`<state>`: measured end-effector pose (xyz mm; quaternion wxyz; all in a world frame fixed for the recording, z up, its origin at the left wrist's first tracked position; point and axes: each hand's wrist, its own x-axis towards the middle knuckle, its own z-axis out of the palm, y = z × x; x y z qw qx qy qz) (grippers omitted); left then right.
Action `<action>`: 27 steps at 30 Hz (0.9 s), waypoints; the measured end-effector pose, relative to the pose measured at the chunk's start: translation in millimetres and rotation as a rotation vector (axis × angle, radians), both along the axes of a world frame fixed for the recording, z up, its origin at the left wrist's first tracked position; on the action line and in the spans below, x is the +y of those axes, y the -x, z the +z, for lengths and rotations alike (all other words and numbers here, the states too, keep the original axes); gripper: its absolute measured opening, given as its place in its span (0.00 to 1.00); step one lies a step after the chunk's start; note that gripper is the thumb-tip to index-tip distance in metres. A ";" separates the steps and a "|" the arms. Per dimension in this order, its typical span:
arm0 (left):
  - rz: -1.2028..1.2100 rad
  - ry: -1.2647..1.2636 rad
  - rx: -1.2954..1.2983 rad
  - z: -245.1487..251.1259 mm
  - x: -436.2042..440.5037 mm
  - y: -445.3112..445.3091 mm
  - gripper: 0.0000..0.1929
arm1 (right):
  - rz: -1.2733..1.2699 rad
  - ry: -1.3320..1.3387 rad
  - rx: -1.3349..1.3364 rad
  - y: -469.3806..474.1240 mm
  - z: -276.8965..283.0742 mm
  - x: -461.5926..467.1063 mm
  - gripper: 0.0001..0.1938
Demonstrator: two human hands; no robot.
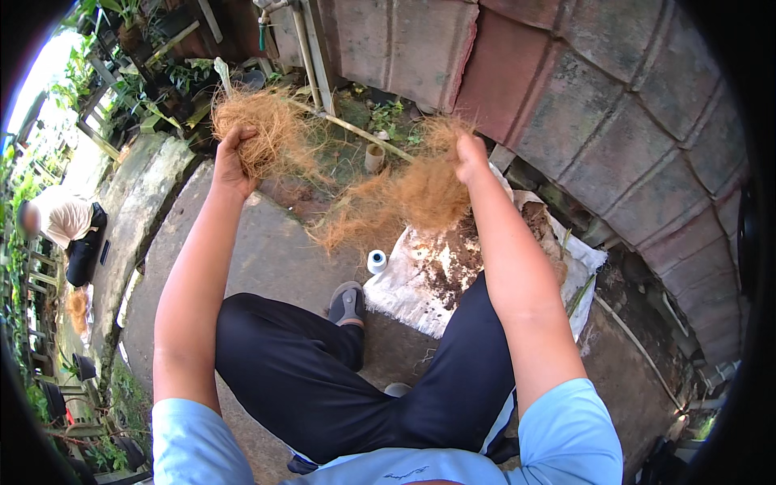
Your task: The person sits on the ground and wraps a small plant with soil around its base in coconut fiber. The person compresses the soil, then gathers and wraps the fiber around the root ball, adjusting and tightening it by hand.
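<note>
My left hand (236, 160) grips a rounded clump of tan, coir-like fibre (276, 130), with loose strands trailing off to its right. Well apart from it, my right hand (471, 159) is closed on a second, looser fibre bundle (433, 194). That bundle hangs down and spreads leftwards in a thin fringe. Both hands are raised at arm's length in front of me. Below the right bundle lies a white woven sack (403, 291) strewn with dark brown soil or fibre dust (451, 267). Beside the sack's left edge is a white thread spool (376, 261).
Stacked roof tiles (606, 115) line the right and far side. A pipe with a tap (300, 54) stands at the back, near a bamboo pole (364, 134). Another person (70, 224) is at the far left, near more fibre (77, 309). Potted plants (127, 24) fill the upper left.
</note>
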<state>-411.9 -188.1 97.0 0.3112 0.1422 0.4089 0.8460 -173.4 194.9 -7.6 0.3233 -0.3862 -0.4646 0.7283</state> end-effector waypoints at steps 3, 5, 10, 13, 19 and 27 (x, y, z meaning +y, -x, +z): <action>-0.032 -0.045 0.010 7.8 -1.4 -6.2 0.13 | 0.160 0.217 0.047 23.2 -13.1 -26.8 0.28; -0.023 -0.041 0.009 8.0 -4.4 -8.3 0.13 | 0.349 0.228 -0.052 32.4 -11.8 -59.2 0.31; -0.002 -0.028 -0.008 8.9 17.1 -12.9 0.13 | 0.665 -0.024 -0.489 34.3 -29.4 -77.0 0.43; -0.034 0.003 -0.023 10.9 26.7 -20.4 0.13 | 0.822 -0.290 -0.655 33.0 -19.9 -74.1 0.53; -0.103 0.046 -0.072 18.0 39.9 -40.0 0.11 | 0.766 -0.843 -0.084 48.8 35.4 -123.4 0.67; -0.127 0.087 -0.033 19.4 56.0 -55.0 0.08 | 0.731 -0.651 -0.038 64.4 13.6 -122.8 0.14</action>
